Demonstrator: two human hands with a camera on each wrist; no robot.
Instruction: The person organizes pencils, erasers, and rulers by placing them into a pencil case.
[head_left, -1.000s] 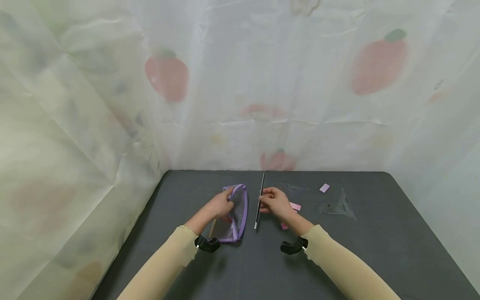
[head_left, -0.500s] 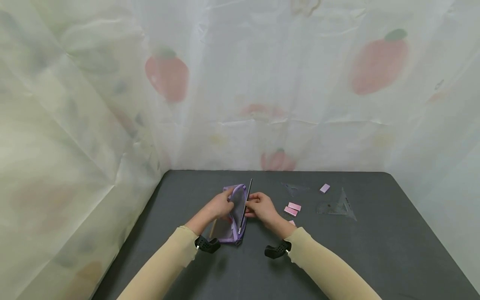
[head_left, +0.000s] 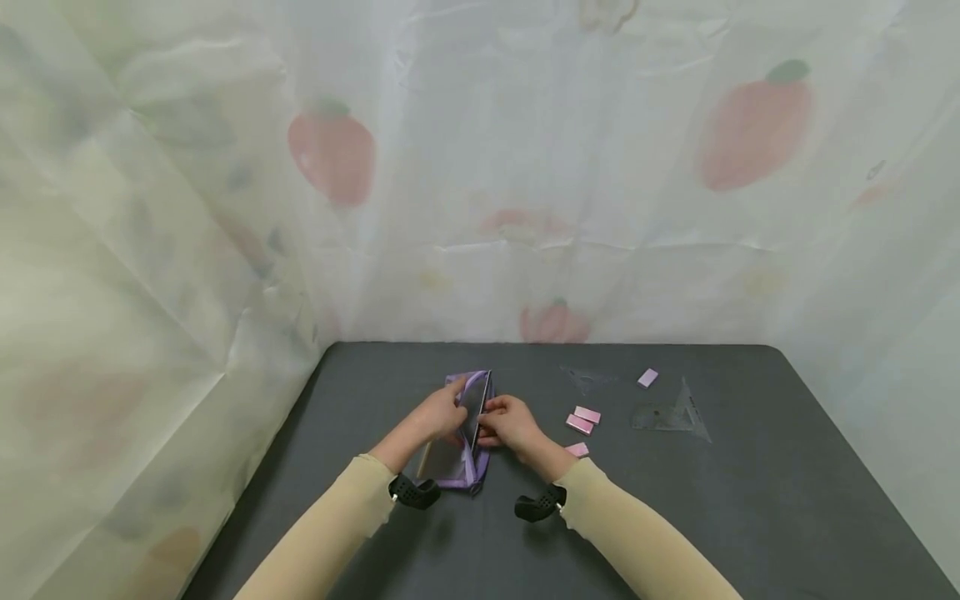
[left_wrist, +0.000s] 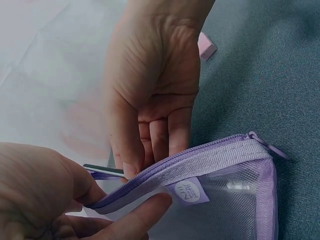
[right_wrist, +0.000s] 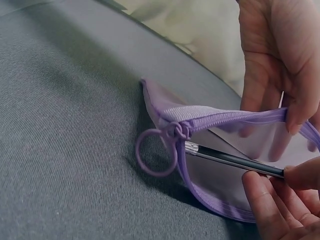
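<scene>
A purple mesh pouch (head_left: 457, 457) lies on the dark grey table (head_left: 750, 500) with its zip open. My left hand (head_left: 448, 408) pinches the pouch's upper zip edge (right_wrist: 235, 117) and lifts it. My right hand (head_left: 489, 422) pinches a thin black pencil (head_left: 482, 406), whose silver-tipped end (right_wrist: 192, 147) lies inside the pouch's mouth. In the left wrist view my left hand (left_wrist: 115, 205) grips the zip edge (left_wrist: 200, 162), with my right hand (left_wrist: 150, 160) just behind it. The ring zip pull (right_wrist: 156, 152) hangs at the pouch's near corner.
Three pink erasers (head_left: 587, 414) (head_left: 578, 425) (head_left: 576, 450) lie just right of my right hand, and a lilac one (head_left: 648, 377) lies farther back. Two clear set squares (head_left: 675, 412) (head_left: 588, 379) rest at the right. A strawberry-print curtain (head_left: 480, 167) encloses the table at the back and sides.
My right hand carried the pencil leftwards from the table beside the pouch into its open mouth. My left hand kept hold of the pouch edge.
</scene>
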